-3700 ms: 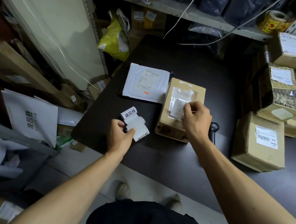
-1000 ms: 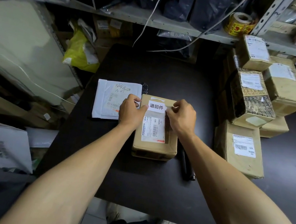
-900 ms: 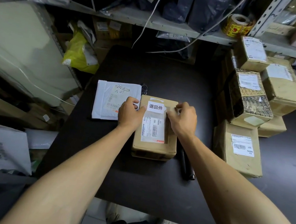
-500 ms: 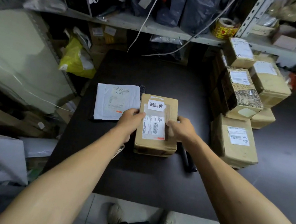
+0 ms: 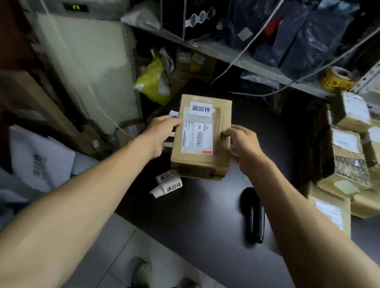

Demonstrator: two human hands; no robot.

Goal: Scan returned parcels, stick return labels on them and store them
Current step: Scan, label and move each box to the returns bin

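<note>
A brown cardboard parcel [image 5: 220, 133] is held up above the black table [image 5: 209, 220]. It carries a shipping label with a barcode and a white return label [image 5: 201, 108] near its far end. My left hand [image 5: 160, 134] grips its left side and my right hand [image 5: 242, 146] grips its right side. Beneath the parcel, a white mailer edge peeks out at the left. A strip of return labels [image 5: 168, 185] lies on the table below the parcel. A black handheld scanner [image 5: 252, 217] lies to the right of it.
Stacked cardboard parcels [image 5: 349, 162] fill the table's right side. A metal shelf [image 5: 245, 61] with dark bags, a black box and a yellow tape roll [image 5: 337, 78] runs across the back. A yellow bag [image 5: 154, 81] and white mailers [image 5: 38, 160] lie at the left.
The return label went onto the parcel with both hands pressing it. Both hands then slid to the parcel's sides and lifted it off the table toward the left; the label strip now shows.
</note>
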